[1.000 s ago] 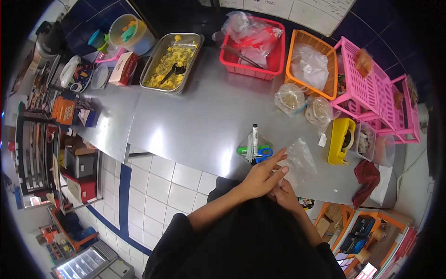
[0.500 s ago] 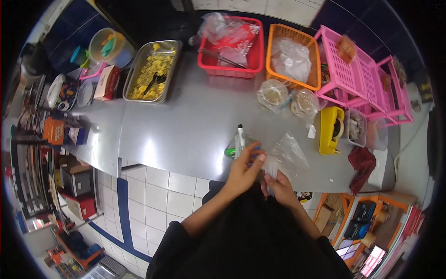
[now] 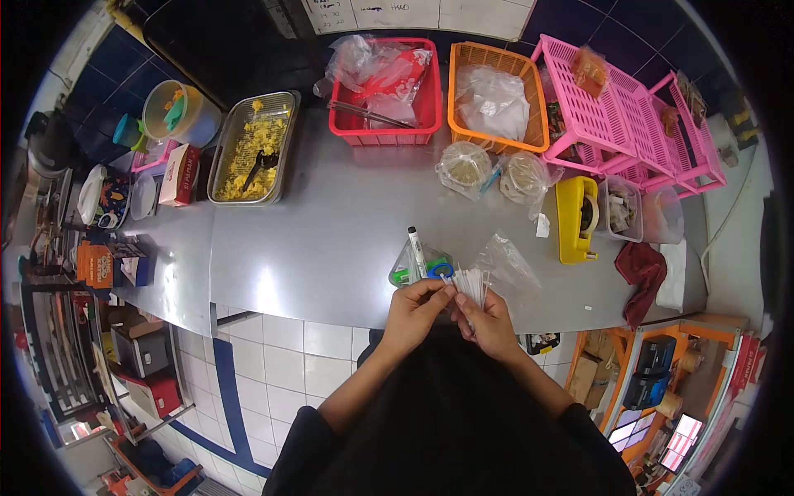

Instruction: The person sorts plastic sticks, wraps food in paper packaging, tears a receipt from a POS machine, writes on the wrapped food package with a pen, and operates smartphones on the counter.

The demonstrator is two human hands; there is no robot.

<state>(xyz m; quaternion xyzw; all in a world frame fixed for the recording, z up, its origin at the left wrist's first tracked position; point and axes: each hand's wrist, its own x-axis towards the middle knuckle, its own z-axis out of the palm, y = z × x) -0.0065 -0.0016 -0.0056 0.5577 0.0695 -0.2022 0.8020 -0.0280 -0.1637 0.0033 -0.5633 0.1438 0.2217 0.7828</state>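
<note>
Near scissors [image 3: 442, 270], the right hand [image 3: 491, 325] clasps white strips [image 3: 471, 283].

Over a metal table's [image 3: 314, 240] near edge, the person's right hand [image 3: 493, 326] grips a bundle of thin white strips [image 3: 471, 284], the left hand [image 3: 413, 315] bent close beside it, near a marker [image 3: 417, 253] and a clear bag [image 3: 510, 266].

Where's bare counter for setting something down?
Best patch: the steel counter bordered by the food tray, the red basket and the marker, reaching the front edge. A smaller gap lies between the clear bag and the maroon cloth, holding a white scrap. Crowded: the right end, with tape dispenser and pink rack, and around the left hand and right hand.
</note>
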